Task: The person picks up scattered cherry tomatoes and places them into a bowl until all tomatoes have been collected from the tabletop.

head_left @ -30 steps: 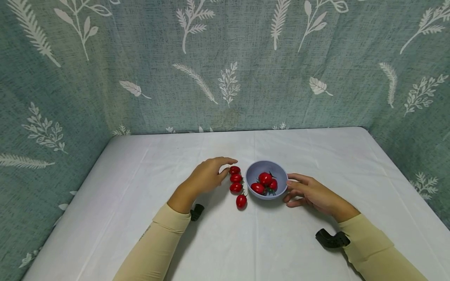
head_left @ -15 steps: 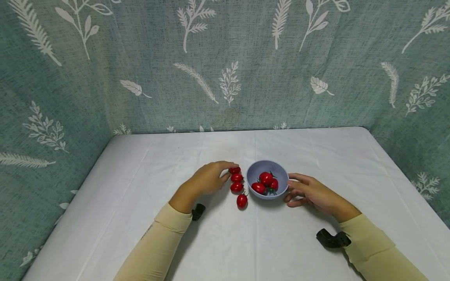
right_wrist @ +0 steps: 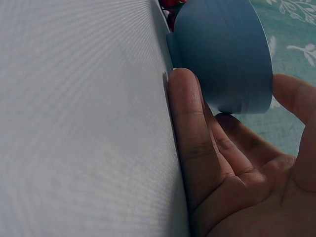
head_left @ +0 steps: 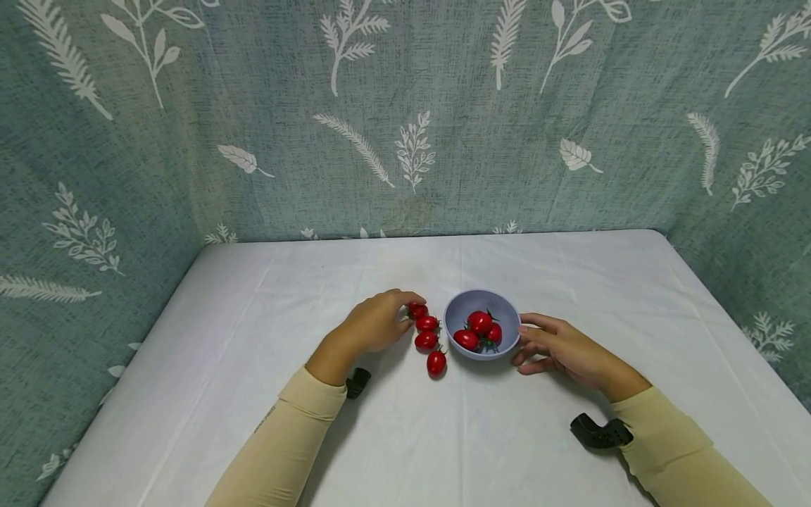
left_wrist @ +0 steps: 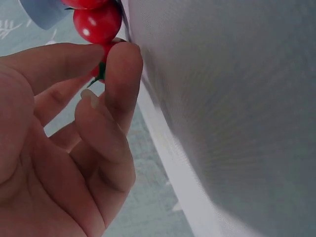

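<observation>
My left hand (head_left: pixel 374 322) pinches the farthest cherry tomato (head_left: pixel 417 311) of a short row on the table, between thumb and fingers. In the left wrist view the fingers mostly hide that tomato, with its green stem showing below. Several red cherry tomatoes (head_left: pixel 426 341) lie nearer, left of a blue-grey bowl (head_left: pixel 481 355). Inside the bowl sit more cherry tomatoes (head_left: pixel 479 322) with green stems. My right hand (head_left: pixel 564 348) rests at the bowl's right side, its fingers loosely extended. In the right wrist view the thumb touches the rim of the bowl (right_wrist: pixel 222 54).
A white cloth (head_left: pixel 519 436) covers the table. Behind and at both sides hangs a green curtain (head_left: pixel 443 211) with white leaf prints. Black wrist mounts (head_left: pixel 598 431) stick out from both sleeves.
My left fingers have closed on the farthest tomato and shifted it slightly left, out of line with the others. My right hand and the bowl have stayed in place.
</observation>
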The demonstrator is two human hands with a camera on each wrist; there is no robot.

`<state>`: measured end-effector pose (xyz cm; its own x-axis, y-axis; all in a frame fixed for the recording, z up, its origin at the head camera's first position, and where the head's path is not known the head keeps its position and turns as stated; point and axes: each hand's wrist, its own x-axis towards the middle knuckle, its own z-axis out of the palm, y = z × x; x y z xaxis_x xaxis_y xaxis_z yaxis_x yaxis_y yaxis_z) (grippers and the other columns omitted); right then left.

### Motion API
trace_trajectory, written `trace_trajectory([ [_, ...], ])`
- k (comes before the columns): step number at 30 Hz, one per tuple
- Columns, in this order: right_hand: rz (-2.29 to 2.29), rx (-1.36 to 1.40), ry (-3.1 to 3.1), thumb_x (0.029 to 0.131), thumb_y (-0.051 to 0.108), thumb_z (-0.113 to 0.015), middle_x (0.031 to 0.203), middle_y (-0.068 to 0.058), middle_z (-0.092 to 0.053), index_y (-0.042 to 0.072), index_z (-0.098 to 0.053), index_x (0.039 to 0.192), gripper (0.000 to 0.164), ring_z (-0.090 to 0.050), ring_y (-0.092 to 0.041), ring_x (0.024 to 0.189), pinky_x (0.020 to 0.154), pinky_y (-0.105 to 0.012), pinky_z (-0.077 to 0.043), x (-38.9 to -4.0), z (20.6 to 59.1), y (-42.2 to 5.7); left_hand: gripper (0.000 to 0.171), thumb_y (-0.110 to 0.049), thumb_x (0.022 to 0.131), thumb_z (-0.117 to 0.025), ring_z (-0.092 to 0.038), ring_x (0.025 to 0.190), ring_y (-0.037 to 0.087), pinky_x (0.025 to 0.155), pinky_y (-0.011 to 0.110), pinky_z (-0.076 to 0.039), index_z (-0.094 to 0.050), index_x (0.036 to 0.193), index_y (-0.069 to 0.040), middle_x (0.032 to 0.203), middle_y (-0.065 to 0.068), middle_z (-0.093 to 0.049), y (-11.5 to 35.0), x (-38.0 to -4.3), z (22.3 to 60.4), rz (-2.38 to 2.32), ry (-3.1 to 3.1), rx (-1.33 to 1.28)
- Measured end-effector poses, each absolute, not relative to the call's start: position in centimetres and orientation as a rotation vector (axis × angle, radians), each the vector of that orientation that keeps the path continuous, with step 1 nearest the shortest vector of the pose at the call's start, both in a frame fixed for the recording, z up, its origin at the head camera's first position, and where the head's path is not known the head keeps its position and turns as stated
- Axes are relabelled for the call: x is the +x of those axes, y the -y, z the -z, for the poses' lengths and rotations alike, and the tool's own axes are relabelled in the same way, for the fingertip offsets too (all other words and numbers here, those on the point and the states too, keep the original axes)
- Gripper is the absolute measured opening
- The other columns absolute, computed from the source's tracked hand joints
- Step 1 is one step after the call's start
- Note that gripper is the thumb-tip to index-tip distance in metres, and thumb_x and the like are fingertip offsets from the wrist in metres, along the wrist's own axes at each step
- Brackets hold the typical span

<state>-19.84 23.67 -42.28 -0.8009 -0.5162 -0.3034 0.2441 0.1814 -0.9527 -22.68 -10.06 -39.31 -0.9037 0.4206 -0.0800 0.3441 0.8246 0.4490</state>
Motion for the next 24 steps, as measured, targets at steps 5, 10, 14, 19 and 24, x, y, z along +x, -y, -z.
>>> trace_trajectory([
  [5,1.675,-0.261,-1.885,0.107,0.029,-0.048,0.103,-0.007,-0.069,-0.007,-0.022,0.153,0.064,-0.070,-0.017,0.094,0.082,-0.034,-0.060,-19.90,42.26,-23.68,0.043,-0.013,0.092,-0.072,-0.062,0.122,0.022,0.101,0.045,-0.050,-0.063,0.133,-0.021,0.128,0.002,-0.068,10.04,-22.70,39.20,-0.648,-2.827,0.549],
  [10,1.675,-0.271,-1.889,0.107,0.029,-0.048,0.102,-0.007,-0.069,-0.007,-0.024,0.152,0.063,-0.070,-0.017,0.093,0.082,-0.034,-0.060,-19.92,42.23,-23.64,0.043,-0.017,0.091,-0.073,-0.065,0.113,0.022,0.092,0.044,-0.052,-0.063,0.133,-0.023,0.122,0.002,-0.069,10.06,-22.74,39.20,-0.630,-2.831,0.525],
  [14,1.676,-0.267,-1.890,0.107,0.029,-0.048,0.102,-0.007,-0.069,-0.007,-0.024,0.152,0.063,-0.070,-0.017,0.093,0.082,-0.034,-0.060,-19.92,42.23,-23.63,0.040,-0.019,0.092,-0.072,-0.065,0.102,0.019,0.084,0.040,-0.052,-0.064,0.130,-0.023,0.116,0.001,-0.071,10.06,-22.85,39.32,-0.610,-2.846,0.517],
  [19,1.675,-0.271,-1.889,0.107,0.029,-0.048,0.102,-0.007,-0.069,-0.008,-0.023,0.153,0.063,-0.070,-0.016,0.093,0.082,-0.034,-0.060,-19.85,42.09,-23.59,0.034,-0.020,0.093,-0.071,-0.064,0.095,0.017,0.078,0.037,-0.051,-0.066,0.126,-0.024,0.112,-0.001,-0.072,9.96,-22.92,39.39,-0.607,-2.861,0.507],
  [24,1.681,-0.266,-1.882,0.107,0.028,-0.047,0.102,-0.006,-0.070,-0.008,-0.020,0.153,0.064,-0.070,-0.016,0.093,0.082,-0.034,-0.060,-19.80,42.26,-23.59,0.030,-0.021,0.093,-0.071,-0.065,0.095,0.017,0.079,0.037,-0.051,-0.067,0.123,-0.023,0.111,-0.002,-0.073,9.87,-22.87,39.43,-0.613,-2.867,0.502],
])
